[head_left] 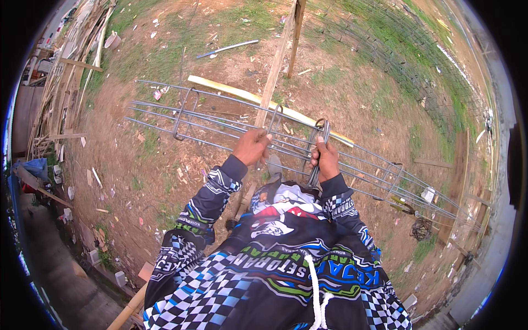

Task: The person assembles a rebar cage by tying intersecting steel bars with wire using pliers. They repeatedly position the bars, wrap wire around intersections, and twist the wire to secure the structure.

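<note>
Grass-patched soil (129, 184) is spanned by a long, grey metal-bar cage (294, 144), bundled loops (326, 130) at its middle clasped by the right hand (327, 158), one hoop (273, 118) by the left hand (251, 147)

rebar cage (289, 135): right-end tips indistinct | jacket (242, 286), pole (130, 308): cut off below

Your left hand (253, 147) is closed at the lower part of a single loop (279, 108) on the long steel bars (234, 122). Your right hand (325, 158) grips a bunch of bent loops (325, 130) beside it — thumb up along them. 2 more loops stand farther out, 1 toward each end. Beyond the bars lie a pale yellow board (223, 88) and a wooden beam (279, 63); near the right end are a yellow-handled tool (402, 205) and a wire tangle (421, 230).
</note>
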Action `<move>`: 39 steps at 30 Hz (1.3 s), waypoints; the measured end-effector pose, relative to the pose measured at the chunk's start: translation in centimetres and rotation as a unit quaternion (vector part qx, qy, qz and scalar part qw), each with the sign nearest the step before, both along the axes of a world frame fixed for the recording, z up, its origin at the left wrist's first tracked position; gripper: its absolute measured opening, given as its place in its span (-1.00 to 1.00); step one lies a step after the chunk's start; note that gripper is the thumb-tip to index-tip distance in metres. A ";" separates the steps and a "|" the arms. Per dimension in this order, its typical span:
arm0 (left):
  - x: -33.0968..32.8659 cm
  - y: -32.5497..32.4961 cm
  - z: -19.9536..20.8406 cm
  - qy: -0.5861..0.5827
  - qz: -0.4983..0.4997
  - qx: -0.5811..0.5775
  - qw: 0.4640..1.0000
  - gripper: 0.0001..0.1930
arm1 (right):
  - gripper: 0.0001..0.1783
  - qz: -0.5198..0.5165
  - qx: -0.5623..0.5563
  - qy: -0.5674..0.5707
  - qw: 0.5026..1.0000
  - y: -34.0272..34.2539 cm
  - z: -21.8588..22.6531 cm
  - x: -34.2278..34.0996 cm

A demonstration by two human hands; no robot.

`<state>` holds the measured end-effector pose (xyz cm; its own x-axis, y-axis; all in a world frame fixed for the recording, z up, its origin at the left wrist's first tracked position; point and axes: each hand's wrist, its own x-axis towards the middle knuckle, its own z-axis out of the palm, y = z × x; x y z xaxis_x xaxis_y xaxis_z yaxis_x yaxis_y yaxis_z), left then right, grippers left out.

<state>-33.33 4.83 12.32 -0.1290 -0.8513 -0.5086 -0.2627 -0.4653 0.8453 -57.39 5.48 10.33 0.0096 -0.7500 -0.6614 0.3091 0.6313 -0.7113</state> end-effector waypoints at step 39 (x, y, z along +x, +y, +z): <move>13.4 3.2 -5.7 -0.537 -0.088 -0.201 0.815 0.32 | -0.42 0.181 -0.289 0.516 0.785 0.0 -6.2 -2.2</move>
<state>-19.90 8.01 6.65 0.0692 -0.9932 -0.0933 -0.9836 -0.0836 0.1601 -59.59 5.50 4.11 -0.0265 -0.9996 -0.0056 -0.7465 0.0235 -0.6650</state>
